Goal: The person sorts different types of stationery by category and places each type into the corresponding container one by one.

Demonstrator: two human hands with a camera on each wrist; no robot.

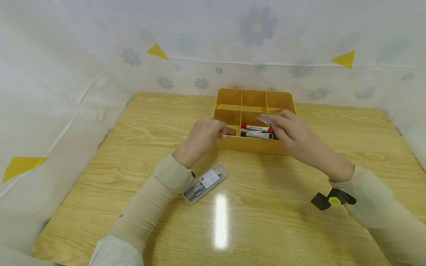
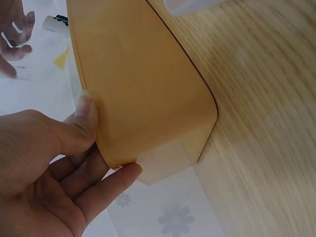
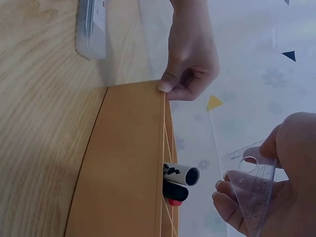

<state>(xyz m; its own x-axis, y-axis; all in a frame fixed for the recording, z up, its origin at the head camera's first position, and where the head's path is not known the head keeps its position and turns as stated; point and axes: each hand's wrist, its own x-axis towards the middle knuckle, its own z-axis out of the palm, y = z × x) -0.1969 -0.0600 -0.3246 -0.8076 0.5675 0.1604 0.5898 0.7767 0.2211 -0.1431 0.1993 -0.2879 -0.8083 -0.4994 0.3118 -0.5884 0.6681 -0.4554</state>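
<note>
My left hand [image 1: 207, 133] grips the near left corner of a yellow compartment box [image 1: 246, 145], thumb on the outer wall and fingers over the rim. In my right hand [image 1: 293, 133] a clear set square [image 3: 253, 190] is pinched between thumb and fingers, held above the box's near right side. The right wrist view shows its printed scale and round hole. Several markers [image 1: 259, 135] with white barrels lie in the near middle compartment, close to the right hand. A reddish-brown block-like item [image 1: 230, 131] sits in the near left compartment, beside the left hand.
A clear plastic case [image 1: 205, 183] with a compass set inside lies on the wooden table [image 1: 266, 214] in front of the box, near the left forearm. Behind the table hangs a pale flowered curtain [image 1: 199, 44] with yellow triangles.
</note>
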